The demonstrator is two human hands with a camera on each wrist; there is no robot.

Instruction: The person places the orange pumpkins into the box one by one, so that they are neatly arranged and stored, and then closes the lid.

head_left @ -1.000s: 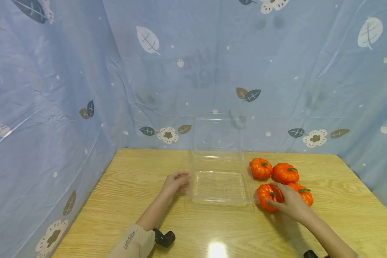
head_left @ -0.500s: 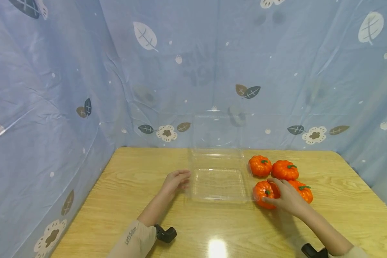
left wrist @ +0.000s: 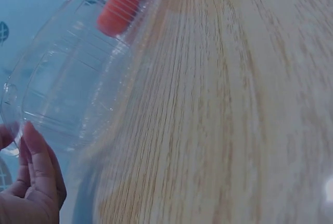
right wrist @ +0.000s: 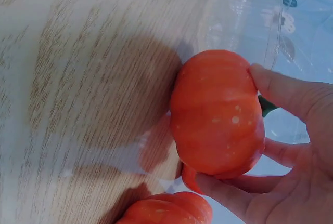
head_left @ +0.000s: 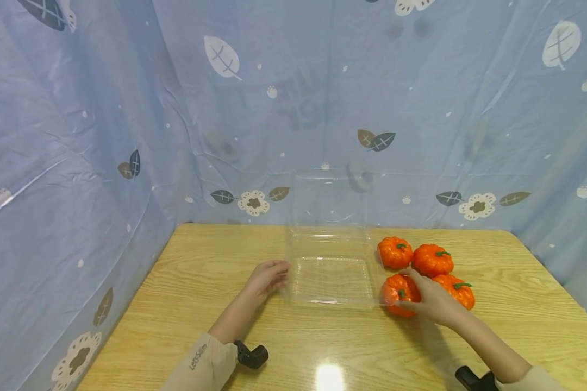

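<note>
A clear plastic clamshell box (head_left: 331, 277) lies on the table with its lid raised toward the curtain. My left hand (head_left: 266, 278) is at the box's left side; in the left wrist view the thumb and fingers pinch its rim. On the right, my right hand (head_left: 435, 298) grips an orange toy pumpkin (head_left: 395, 296) with a green stem, right beside the box's right edge. The right wrist view shows this pumpkin (right wrist: 218, 115) between thumb and fingers, its shadow falling on the wood.
Three more orange pumpkins sit right of the box: one at the back (head_left: 395, 253), one beside it (head_left: 431, 260), and one behind my right hand (head_left: 457, 290). A blue patterned curtain (head_left: 274, 136) hangs behind and left of the wooden table (head_left: 215, 244).
My right hand has moved slightly left with the pumpkin, bringing it closer to the box. The left hand stays at the box's left rim.
</note>
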